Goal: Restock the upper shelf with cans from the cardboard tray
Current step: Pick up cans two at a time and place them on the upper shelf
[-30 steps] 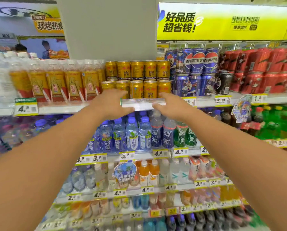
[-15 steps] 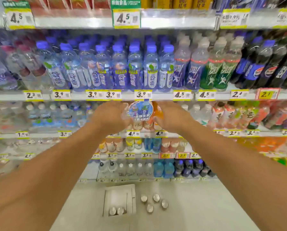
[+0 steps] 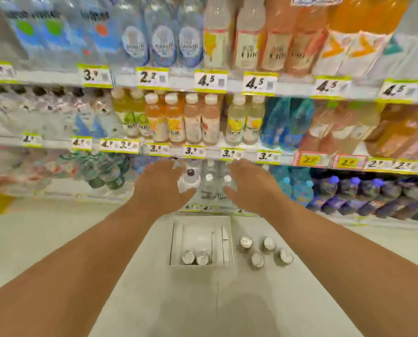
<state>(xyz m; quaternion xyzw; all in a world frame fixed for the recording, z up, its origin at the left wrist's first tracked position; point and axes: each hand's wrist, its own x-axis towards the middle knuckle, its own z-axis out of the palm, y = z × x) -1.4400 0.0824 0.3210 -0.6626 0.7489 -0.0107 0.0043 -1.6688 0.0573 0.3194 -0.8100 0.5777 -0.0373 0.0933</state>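
A: Where are the hands?

B: Both reach forward and down, empty, palms facing each other. The left hand (image 3: 163,184) and right hand (image 3: 248,183) have their fingers spread apart, gripping nothing, in front of blurred bottles on the lowest shelf (image 3: 154,199).

A: And the cans?

B: A white cardboard tray (image 3: 176,242) sits on the pale floor (image 3: 300,300) below the hands. Two cans (image 3: 195,257) stand upright in its near left corner, touching. Four loose cans (image 3: 266,251) stand on the floor just right of the tray.
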